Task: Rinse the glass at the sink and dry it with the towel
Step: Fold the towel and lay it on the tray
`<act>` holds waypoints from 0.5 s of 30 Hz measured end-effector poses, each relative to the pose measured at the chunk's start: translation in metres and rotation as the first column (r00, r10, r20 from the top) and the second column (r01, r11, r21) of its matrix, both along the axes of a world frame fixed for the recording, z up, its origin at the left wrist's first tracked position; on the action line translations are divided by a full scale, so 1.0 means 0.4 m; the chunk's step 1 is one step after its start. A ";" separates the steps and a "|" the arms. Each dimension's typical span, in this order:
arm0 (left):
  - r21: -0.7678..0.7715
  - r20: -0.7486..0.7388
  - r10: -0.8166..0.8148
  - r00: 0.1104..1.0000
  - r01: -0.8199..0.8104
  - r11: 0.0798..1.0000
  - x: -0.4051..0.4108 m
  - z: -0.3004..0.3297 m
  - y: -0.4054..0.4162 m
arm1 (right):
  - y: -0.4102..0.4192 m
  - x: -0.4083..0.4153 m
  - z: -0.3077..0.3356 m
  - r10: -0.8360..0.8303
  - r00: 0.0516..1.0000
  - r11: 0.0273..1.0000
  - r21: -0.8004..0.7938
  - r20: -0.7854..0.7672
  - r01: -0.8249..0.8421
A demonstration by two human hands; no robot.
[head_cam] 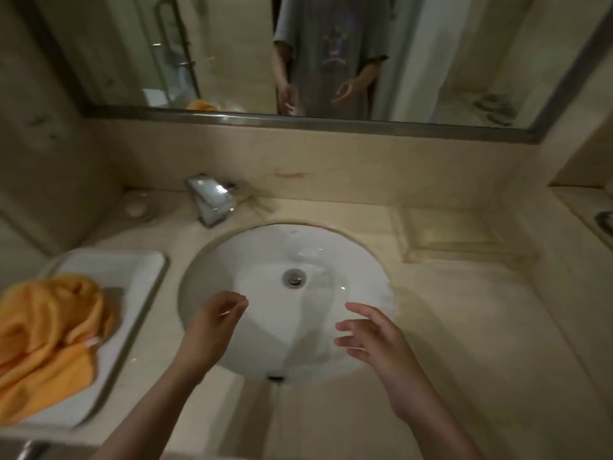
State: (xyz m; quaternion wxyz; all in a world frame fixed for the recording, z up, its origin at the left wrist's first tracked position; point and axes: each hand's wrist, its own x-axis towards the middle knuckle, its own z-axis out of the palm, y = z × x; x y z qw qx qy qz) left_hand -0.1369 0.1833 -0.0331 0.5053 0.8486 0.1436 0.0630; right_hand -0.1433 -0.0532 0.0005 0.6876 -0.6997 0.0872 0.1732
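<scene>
Nearest the camera, in the lower middle of the frame, both bare hands hang over the front of the round white ceramic sink basin (212,270), and neither grasps anything. The left hand (212,323) has its fingers loosely curled with nothing between them; the right hand (371,336) is spread, its fingers released and pointing toward the upper left. No water can be seen running. At the lower left, a crumpled orange terry towel (43,333) lies on a white rectangular tray (139,277) just beside the basin; the left hand is clearly the nearer one to it, and the towel's bulk runs roughly from the frame's bottom left up toward the basin. Farther up, the chrome tap (212,200) stands at the basin's upper-left rim, beyond the left hand's fingertips. The glass itself cannot be made out with confidence anywhere on the beige marble counter (464,310); a faint clear outline at the centre right of the frame may be only a marble panel. Finding the glass looks like the first need, and from here I cannot tell which hand lies nearer to it.
</scene>
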 end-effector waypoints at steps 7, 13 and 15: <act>0.049 0.013 0.265 0.964 -0.266 0.963 -0.132 -0.016 0.194 | 0.175 0.028 0.012 0.215 0.977 0.977 -0.003 0.011 -0.214; 0.209 -0.062 0.514 0.856 -0.493 0.845 -0.241 -0.053 0.334 | 0.277 0.053 0.006 0.388 0.922 0.922 -0.001 -0.008 -0.388; 0.256 -0.070 0.577 0.814 -0.545 0.799 -0.272 -0.050 0.370 | 0.301 0.056 -0.002 0.438 0.899 0.899 -0.009 -0.022 -0.439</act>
